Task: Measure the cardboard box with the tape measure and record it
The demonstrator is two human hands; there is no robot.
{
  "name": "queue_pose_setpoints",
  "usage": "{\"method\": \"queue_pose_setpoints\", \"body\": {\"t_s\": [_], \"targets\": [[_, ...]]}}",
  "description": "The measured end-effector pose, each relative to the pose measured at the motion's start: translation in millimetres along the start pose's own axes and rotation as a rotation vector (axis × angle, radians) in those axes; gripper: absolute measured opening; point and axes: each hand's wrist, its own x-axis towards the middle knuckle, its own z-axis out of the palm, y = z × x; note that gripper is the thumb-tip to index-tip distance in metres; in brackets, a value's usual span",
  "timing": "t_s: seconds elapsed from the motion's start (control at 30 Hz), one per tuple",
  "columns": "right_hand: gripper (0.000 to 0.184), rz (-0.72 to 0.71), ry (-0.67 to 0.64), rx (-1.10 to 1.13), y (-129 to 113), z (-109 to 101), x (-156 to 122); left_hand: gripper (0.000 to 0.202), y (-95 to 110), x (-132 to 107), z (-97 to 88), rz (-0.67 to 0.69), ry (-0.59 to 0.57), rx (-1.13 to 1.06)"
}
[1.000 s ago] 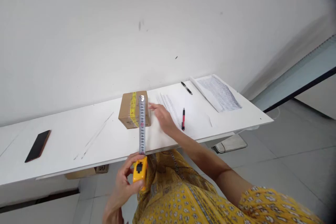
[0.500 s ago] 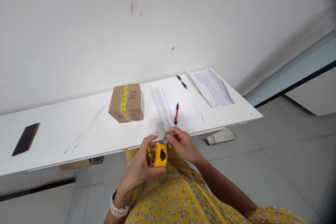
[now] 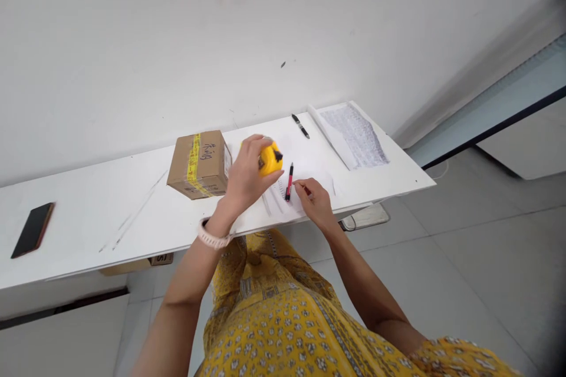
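Note:
A yellow tape measure [image 3: 271, 160] with a black button is gripped in my left hand [image 3: 248, 172], held up over the table between the box and the pens. No drawn-out blade can be seen on it. Just right of the red and black pen [image 3: 289, 184], my right hand [image 3: 315, 200] hovers low with loosely curled fingers; the fingertips come close to the pen, and whether they touch it I cannot tell. That pen lies on an open spiral notebook [image 3: 274, 203], partly hidden under my left hand. A taped cardboard box [image 3: 210, 156] sits left of my left hand.
A black pen [image 3: 300, 126] lies towards the wall. Written paper sheets [image 3: 356, 135] rest at the table's right end. On the far left is a dark phone [image 3: 33, 230]. The white table [image 3: 132, 212] stands against the wall, its front edge near my body.
My left hand has lifted the tape measure up and forward over the table. My right hand has let go of the blade's end and moved to beside the red pen.

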Motion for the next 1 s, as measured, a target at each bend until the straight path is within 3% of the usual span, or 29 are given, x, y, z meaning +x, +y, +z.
{"method": "queue_pose_setpoints", "body": {"t_s": [0.1, 0.2, 0.37, 0.5, 0.63, 0.73, 0.87, 1.0], "targets": [[0.038, 0.046, -0.057, -0.137, 8.1, 12.4, 9.5, 0.046, -12.6, 26.9, 53.0, -0.067, -0.140, 0.210], [0.041, 0.163, -0.093, -0.308, 1.2, 19.6, 18.8, 0.042, -26.8, 26.9, 87.9, -0.088, -0.262, 0.383], [0.050, 0.270, -0.231, -0.580, -13.6, 23.8, 34.1, 0.038, -47.1, -2.8, 100.7, -0.141, -0.365, 0.461], [0.050, 0.220, -0.309, -0.632, -9.7, 23.6, 37.8, 0.046, -61.2, -31.1, 101.4, -0.163, -0.308, 0.418], [0.041, 0.110, -0.257, -0.453, 4.9, 16.6, 34.2, 0.069, -67.1, -65.2, 106.9, -0.179, -0.212, 0.335], [0.037, 0.158, -0.171, -0.059, 13.0, 4.9, 27.0, 0.079, -61.2, -92.0, 108.3, -0.166, -0.140, 0.269], [0.036, 0.216, -0.097, 0.562, 12.6, -14.7, 9.6, 0.074, -47.6, -120.9, 106.2, -0.140, -0.137, 0.208], [0.034, 0.200, -0.071, 0.697, 6.9, -25.9, -9.1, 0.058, -40.7, -136.7, 105.9, -0.144, -0.153, 0.194]]}}
